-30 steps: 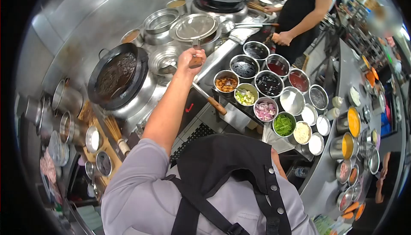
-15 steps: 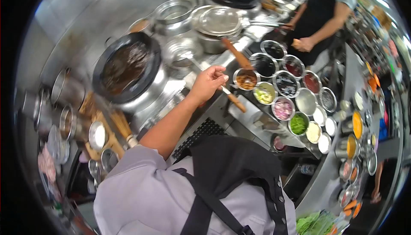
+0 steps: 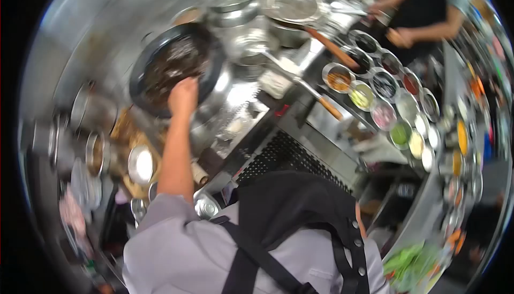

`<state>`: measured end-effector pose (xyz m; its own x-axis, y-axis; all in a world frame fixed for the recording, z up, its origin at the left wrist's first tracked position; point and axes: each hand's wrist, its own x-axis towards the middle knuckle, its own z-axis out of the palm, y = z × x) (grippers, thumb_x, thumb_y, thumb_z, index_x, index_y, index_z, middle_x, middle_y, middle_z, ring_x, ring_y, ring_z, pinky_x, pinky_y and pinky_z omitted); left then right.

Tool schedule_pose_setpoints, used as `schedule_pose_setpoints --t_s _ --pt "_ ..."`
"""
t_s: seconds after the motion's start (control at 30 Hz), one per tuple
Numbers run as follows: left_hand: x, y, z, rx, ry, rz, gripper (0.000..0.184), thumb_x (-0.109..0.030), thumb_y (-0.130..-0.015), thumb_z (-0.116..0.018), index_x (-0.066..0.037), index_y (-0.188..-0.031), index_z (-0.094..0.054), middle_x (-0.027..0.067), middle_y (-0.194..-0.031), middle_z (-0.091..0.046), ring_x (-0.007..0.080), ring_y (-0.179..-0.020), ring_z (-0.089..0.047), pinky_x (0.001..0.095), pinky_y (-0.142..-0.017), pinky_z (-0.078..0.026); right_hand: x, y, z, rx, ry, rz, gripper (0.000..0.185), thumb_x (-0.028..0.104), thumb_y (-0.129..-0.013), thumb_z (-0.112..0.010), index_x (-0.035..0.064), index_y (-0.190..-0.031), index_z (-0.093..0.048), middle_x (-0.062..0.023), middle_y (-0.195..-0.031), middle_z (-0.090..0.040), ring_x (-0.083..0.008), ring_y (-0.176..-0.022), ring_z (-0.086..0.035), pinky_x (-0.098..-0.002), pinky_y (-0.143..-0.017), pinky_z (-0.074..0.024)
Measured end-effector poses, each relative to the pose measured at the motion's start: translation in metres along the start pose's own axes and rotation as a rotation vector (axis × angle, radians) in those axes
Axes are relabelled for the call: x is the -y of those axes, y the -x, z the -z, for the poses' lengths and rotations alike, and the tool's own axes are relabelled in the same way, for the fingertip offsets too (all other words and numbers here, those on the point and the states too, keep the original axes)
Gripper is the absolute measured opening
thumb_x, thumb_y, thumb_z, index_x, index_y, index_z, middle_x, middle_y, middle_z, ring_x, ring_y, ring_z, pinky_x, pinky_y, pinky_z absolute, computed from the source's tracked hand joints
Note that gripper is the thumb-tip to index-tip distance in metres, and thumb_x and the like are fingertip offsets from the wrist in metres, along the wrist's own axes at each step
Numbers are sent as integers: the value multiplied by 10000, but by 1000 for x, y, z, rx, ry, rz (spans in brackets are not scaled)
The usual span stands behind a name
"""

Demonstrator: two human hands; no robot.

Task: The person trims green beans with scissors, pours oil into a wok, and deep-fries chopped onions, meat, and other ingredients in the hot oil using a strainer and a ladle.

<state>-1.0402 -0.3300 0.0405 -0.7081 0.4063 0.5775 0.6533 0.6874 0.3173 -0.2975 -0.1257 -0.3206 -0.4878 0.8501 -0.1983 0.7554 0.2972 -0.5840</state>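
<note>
My left hand (image 3: 183,97) is over the near side of a black wok (image 3: 138,82), its fingers curled closed. Dark, shiny liquid (image 3: 179,61) lies in the wok. What the fingers hold, if anything, is hidden by the hand and by blur. To the right of the wok, a strainer with a metal shaft and wooden handle (image 3: 330,108) lies across the counter edge, apart from the hand. My right hand is out of sight.
Right of the strainer stand several steel bowls of ingredients, one with chopped greens (image 3: 400,133). Another wooden handle (image 3: 334,47) reaches over them. A lidded pot (image 3: 292,5) stands behind. A co-worker's hand (image 3: 401,37) is at the upper right. Steel pots (image 3: 93,109) stand at left.
My left hand has moved from beside the strainer's handle leftward to over the wok. The strainer stays lying on the counter. The view has shifted, so the surroundings sit farther right.
</note>
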Motion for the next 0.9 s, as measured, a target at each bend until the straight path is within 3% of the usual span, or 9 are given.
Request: schedule_pose_setpoints --t_s 0.1,0.13,0.17,0.3,0.43,0.63,0.77,0.83,0.9 --pt "-15 -6 17 314 -41 -9 318 -292 -970 -523 -65 -1059 -727 138 -1047 -717 377 -954 -661 450 -834 -532 51 -23 19 -62 -448 -206 360 296 -872 -690 20 -1096 -627 -193 -1020 -696 -374 -972 -665 -432 -820 -518" --pt "31 -4 -12 125 -88 -389 291 -230 -978 -527 -25 -1046 -722 164 -1059 -708 386 -945 -660 448 -821 -531 114 -9 61 -56 -239 -143 373 317 -867 -704 31 -1096 -633 -176 -1032 -702 -360 -980 -669 -421 -831 -521" --pt "9 -6 -7 282 -20 -32 299 -240 -976 -546 -8 -1049 -720 191 -1042 -704 377 -931 -662 439 -823 -528 122 -3 69 76 -188 -263 424 235 -906 -690 18 -1259 -599 -172 -1210 -678 -297 -1098 -664 -397 -917 -520" --pt "-46 -13 -22 84 -267 -178 319 -239 -973 -602 -16 -1195 -659 198 -1089 -659 379 -992 -631 445 -877 -507 118 66 71 106 -76 -347 370 324 -883 -692 45 -1119 -631 -184 -1077 -696 -373 -1017 -658 -453 -893 -510" --pt "-223 12 -10 543 986 -201 294 -175 -990 -617 6 -1221 -635 132 -984 -632 265 -950 -616 364 -871 -492 79 156 43 118 -105 -617 399 419 -928 -602 54 -1075 -664 -196 -1085 -691 -377 -1047 -649 -468 -906 -499" --pt "-455 121 171 1723 1986 -1879 237 -302 -886 -690 -89 -800 -633 -9 -712 -498 132 -584 -452 301 -515 -315 -27 247 -41 317 -6 -562 337 267 -906 -515 23 -1083 -666 -198 -1035 -702 -332 -755 -727 -468 -642 -582" --pt "-529 138 229 1719 1551 -2392 425 -274 -930 -651 49 -1207 -631 256 -1001 -643 320 -867 -614 434 -794 -496 14 251 38 79 -86 -573 362 315 -896 -612 60 -1149 -653 -171 -1131 -691 -348 -1051 -665 -461 -890 -528" --pt "-563 169 240 1184 1445 -2515 195 -294 -739 -738 -132 -742 -630 -38 -666 -474 134 -548 -454 305 -483 -300 23 244 81 -117 -247 -605 365 281 -898 -642 62 -1190 -625 -172 -1104 -686 -363 -1045 -648 -455 -884 -517" --pt "-591 188 253 1117 1270 -2581 198 -280 -619 -712 -153 -733 -610 -47 -654 -448 130 -570 -468 307 -493 -305 45 239 133 -254 -385 -540 334 196 -926 -630 58 -1228 -593 -154 -1059 -686 -323 -988 -657 -413 -848 -520"
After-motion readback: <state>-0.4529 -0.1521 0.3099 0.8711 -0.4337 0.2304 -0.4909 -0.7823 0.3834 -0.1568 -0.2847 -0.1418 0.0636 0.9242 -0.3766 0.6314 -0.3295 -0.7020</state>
